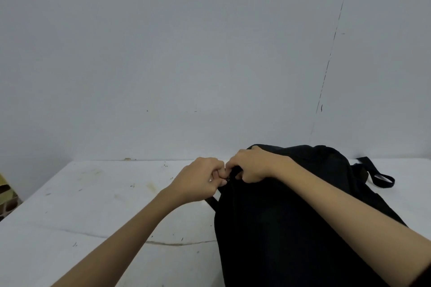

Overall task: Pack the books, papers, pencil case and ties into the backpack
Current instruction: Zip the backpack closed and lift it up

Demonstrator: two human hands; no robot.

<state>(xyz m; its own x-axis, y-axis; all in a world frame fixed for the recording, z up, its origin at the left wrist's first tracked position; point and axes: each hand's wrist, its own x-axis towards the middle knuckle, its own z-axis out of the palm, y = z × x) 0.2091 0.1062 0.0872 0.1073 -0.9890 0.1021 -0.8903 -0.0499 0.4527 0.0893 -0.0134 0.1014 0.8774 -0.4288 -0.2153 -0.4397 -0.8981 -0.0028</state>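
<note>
A black backpack (279,221) stands on the white table (93,212), filling the lower right of the head view. My left hand (200,182) pinches the small zipper pull at the bag's upper left edge. Right beside it, my right hand (251,166) grips the black fabric at the top of the backpack, fingers curled over it. The two hands nearly touch. Books, papers, pencil case and ties are not visible.
A black strap loop (379,176) trails from the backpack onto the table at the right. The table meets a plain grey wall (186,53) just behind the bag. A yellow-green patterned object (5,190) sits past the table's left edge.
</note>
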